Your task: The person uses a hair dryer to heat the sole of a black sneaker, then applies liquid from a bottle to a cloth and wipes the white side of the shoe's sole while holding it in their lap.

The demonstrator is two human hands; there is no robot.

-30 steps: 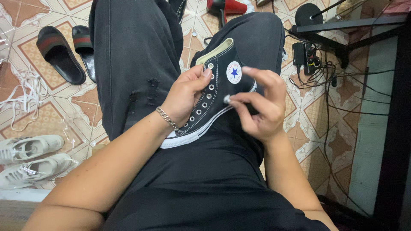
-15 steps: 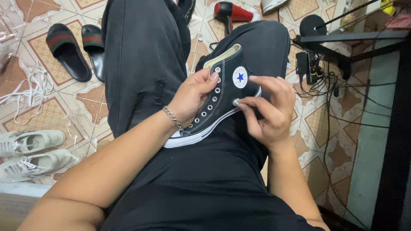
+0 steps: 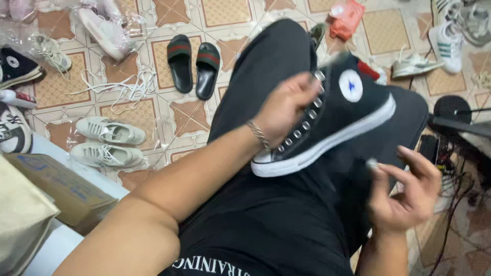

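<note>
Canvas high-top sneaker (image 3: pixel 337 117), black with white rubber sole and metal eyelets, rests tilted on the person's lap, clamped in the grip of the left hand (image 3: pixel 284 110). The right hand (image 3: pixel 404 191) hovers just beside it, fingers pinched on a small pale lace tip (image 3: pixel 372 163). Rubber slides (image 3: pixel 193 64) lie on the patterned tile floor (image 3: pixel 174 112).

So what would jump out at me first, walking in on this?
Probably the black high-top sneaker with its white sole, held over the lap by the left hand, while the right hand pinches something small just below it. Then the tiled floor at left: black slides, pale sneakers, loose white laces.
</note>
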